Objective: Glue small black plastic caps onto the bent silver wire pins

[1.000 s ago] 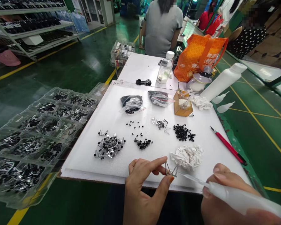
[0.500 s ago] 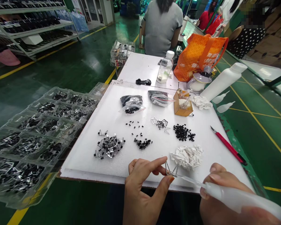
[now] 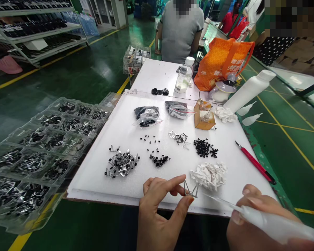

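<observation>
Between the thumb and index finger of my left hand (image 3: pixel 162 205) is a small silver wire frame (image 3: pixel 190 191), held just above the front edge of the table. My right hand (image 3: pixel 259 216) is closed round a white squeeze glue bottle (image 3: pixel 279 225). Its long thin nozzle points left at the frame, with a gap between them. Crumpled white tissue (image 3: pixel 209 175) lies just beyond both hands. Farther left are a heap of silver frames with black pieces (image 3: pixel 122 163) and a small pile of black pieces (image 3: pixel 159 160). More black pieces (image 3: pixel 204 148) sit behind the tissue.
A red craft knife (image 3: pixel 255 164) lies at the right edge. Two zip bags (image 3: pixel 147 113), a small wooden box (image 3: pixel 204 122), a tilted white bottle (image 3: pixel 251 90) and an orange bag (image 3: pixel 222 62) stand farther back. Compartment trays (image 3: pixel 62 139) fill the left side. A person (image 3: pixel 181 31) sits ahead.
My right hand has drawn the glue bottle back to the right, so its nozzle tip is now off the wire frame. My left hand stays almost still with the frame.
</observation>
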Demonstrator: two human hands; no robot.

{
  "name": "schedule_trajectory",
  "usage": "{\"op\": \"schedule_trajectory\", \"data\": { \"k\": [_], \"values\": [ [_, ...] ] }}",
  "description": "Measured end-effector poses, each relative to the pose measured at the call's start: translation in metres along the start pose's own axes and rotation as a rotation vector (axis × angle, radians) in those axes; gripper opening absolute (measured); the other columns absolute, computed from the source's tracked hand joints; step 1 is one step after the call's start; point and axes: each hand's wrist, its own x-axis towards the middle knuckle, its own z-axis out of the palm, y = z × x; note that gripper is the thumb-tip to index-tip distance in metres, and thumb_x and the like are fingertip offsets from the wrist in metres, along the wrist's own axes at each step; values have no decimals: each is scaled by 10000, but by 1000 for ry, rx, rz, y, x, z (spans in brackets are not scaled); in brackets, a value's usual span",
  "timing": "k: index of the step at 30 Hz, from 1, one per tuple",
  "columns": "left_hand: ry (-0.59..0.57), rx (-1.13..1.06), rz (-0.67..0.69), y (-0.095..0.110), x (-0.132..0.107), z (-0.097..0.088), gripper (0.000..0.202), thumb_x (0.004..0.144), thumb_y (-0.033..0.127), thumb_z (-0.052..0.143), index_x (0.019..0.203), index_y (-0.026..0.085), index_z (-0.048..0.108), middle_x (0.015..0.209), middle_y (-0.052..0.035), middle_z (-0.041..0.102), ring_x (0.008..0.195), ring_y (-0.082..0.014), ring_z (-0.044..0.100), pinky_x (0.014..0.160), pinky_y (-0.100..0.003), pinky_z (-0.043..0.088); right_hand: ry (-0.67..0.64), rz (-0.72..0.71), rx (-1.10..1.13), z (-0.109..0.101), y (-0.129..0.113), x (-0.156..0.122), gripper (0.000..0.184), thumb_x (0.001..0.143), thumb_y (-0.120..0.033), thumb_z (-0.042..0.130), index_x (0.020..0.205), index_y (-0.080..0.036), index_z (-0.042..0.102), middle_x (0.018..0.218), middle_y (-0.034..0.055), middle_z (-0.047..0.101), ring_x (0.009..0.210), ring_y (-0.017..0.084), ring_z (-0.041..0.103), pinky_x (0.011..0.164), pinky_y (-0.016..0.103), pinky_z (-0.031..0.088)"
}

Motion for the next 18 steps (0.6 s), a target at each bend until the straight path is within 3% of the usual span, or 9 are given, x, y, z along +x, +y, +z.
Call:
{"op": "schedule_trajectory", "data": {
  "k": [3, 6, 18],
  "values": [
    [2, -8, -14, -1, -1, -1, 398, 872, 179, 759, 1153, 461, 743, 805, 75, 727, 795, -179, 672, 884, -401, 481, 122, -21, -19, -3, 8, -5, 490, 988, -552, 463, 803, -256, 807, 559, 15, 617, 582, 244, 579, 892, 503, 438],
    [3, -13, -32, -2, -1, -1, 357, 872, 193, 766, 1141, 427, 758, 798, 55, 724, 800, -189, 669, 889, -410, 481, 138, -32, 35, -7, 15, -7, 471, 965, -520, 469, 822, -235, 815, 548, 7, 617, 571, 238, 568, 946, 495, 422],
    [-19, 3, -79, -5, -1, -2, 330, 903, 251, 755, 1162, 454, 744, 822, 49, 699, 827, -193, 671, 970, -456, 470, 76, -19, 18, 1, 6, 5, 526, 951, -619, 514, 745, -228, 799, 464, -6, 570, 453, 207, 502, 756, 460, 430]
  ]
}}
